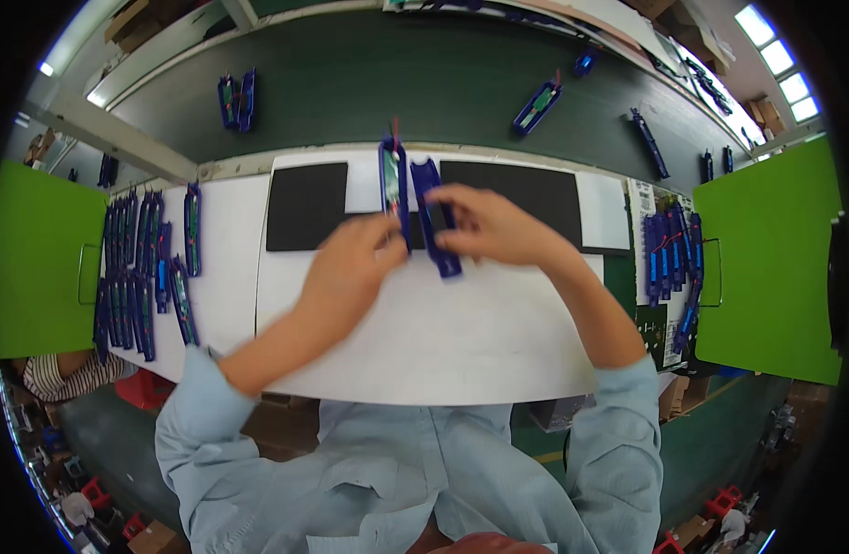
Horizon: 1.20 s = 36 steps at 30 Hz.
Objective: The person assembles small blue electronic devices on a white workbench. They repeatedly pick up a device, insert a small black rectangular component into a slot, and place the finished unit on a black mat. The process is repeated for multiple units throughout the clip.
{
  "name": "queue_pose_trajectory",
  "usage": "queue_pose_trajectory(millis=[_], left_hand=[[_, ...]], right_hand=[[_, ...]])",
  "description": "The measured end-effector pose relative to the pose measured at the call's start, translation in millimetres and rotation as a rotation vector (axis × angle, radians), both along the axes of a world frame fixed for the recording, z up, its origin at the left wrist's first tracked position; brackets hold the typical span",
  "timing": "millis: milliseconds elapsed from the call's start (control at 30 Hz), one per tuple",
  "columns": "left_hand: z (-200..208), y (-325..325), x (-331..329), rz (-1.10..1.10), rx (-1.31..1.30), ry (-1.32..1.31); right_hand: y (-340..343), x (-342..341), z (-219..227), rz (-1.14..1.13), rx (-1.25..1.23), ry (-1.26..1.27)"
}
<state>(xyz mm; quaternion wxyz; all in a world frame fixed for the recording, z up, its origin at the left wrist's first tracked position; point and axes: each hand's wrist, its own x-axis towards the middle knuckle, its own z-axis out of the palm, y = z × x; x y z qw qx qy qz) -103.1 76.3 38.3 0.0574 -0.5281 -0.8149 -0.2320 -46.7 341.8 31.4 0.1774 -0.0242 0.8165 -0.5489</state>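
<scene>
Two long dark-blue plastic shells stand side by side over the middle of the white worktop. The left one, a blue housing [393,175], has a green circuit board inside and a red wire sticking out at its far end. Fingers of my left hand [350,263] are curled onto its near end. My right hand [493,226] grips the other piece, a blue shell half [449,264], between thumb and fingers, and it tilts with its near end to the right. A narrow gap separates the two pieces. Both hands are slightly blurred.
Black mats [306,205] lie on the white worktop [424,342]. Many similar blue housings [147,226] line the left side; more blue parts [669,254] lie at right. Green panels [766,263] flank both sides. Beyond, a dark green surface [369,83] carries scattered housings.
</scene>
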Motion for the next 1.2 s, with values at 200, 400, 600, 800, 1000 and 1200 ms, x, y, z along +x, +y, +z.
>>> queue_pose_trajectory(millis=[200,400,600,800,1000,1200], left_hand=[[-44.7,86.9,-142.1,0.159,0.162,0.253],[-82.3,168.8,-125.2,-0.065,0.179,-0.012],[-105.0,238.5,-107.3,-0.031,0.12,0.026],[-101.0,237.1,-94.7,-0.039,0.202,0.0],[-38.8,122.4,-37.4,-0.084,0.289,-0.13],[-18.6,-15.6,78.3,-0.003,0.209,-0.092]], right_hand=[[51.5,-122.8,-44.5,-0.362,-0.366,0.242],[203.8,-139.2,-104.3,-0.939,0.581,0.826],[304.5,-168.1,-129.6,-0.879,0.791,0.627],[335.0,-185.3,-139.6,-0.742,0.863,0.535],[264.8,-136.3,-103.8,-0.737,0.621,0.445],[81.3,43.8,-29.6,-0.527,0.106,0.41]])
